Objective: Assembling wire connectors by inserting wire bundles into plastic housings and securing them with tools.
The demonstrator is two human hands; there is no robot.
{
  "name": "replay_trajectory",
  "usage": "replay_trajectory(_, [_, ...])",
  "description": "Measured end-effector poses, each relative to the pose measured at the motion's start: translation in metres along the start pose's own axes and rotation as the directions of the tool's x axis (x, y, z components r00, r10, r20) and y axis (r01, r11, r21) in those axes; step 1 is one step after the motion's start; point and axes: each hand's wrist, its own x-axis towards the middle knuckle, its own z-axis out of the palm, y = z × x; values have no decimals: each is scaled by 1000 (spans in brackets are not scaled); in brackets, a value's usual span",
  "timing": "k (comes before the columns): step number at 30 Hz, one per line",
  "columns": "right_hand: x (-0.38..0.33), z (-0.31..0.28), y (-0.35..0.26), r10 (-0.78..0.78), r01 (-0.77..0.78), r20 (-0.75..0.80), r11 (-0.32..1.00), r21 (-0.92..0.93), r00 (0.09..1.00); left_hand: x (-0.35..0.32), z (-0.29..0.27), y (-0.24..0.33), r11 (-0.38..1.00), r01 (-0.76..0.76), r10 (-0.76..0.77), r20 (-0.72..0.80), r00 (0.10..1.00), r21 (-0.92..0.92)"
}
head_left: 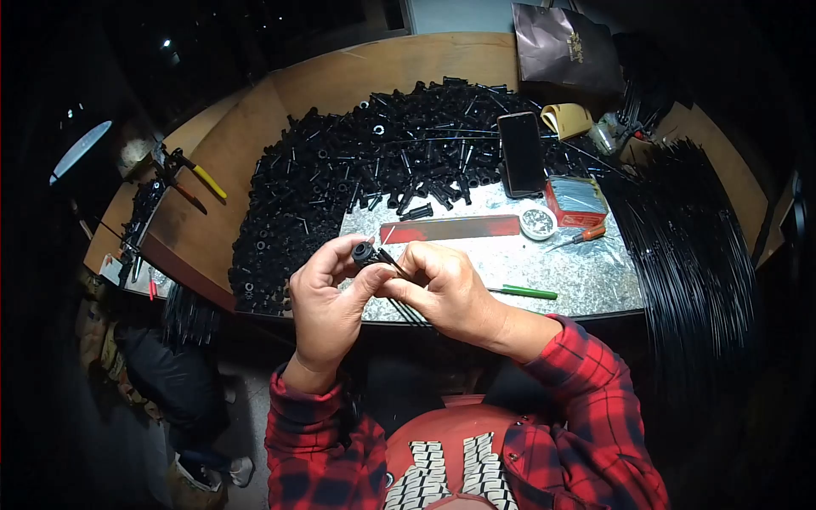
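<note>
Head view: black cap (364,252) between left-hand fingers (340,255)

A small assembly workshop: a wooden workbench (357,81) heaped with black plastic parts (340,187), bundled black rods (697,255), pliers (197,172) and a metal work plate (552,272).

— Any packages or screens on the worktop (255,119)?
— A dark phone (521,153), screen off, lies amid black parts; a red flat box (575,201) just right; a dark paper bag (565,47) behind.
</note>
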Motion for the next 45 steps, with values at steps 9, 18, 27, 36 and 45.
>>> replay_trajectory(9, [-3, 2, 13, 181, -251, 264, 932, 262, 947, 2, -20, -3, 906, -263, 181, 257, 949, 332])
replay_trajectory(18, [-8, 14, 30, 146, -202, 169, 900, 387, 975, -9, -16, -18, 923, -149, 93, 170, 981, 356])
replay_trajectory(27, [-19, 32, 41, 166, -170, 37, 950, 262, 985, -20, 14, -45, 930, -150, 159, -1, 987, 334])
replay_trajectory(36, [-38, 17, 47, 119, -125, 78, 990, 70, 990, -29, 19, -61, 926, -168, 173, 14, 985, 339])
replay_trajectory(45, [-94, -76, 81, 120, 26, 134, 643, -765, 984, -40, 12, -85, 984, -105, 115, -64, 991, 141])
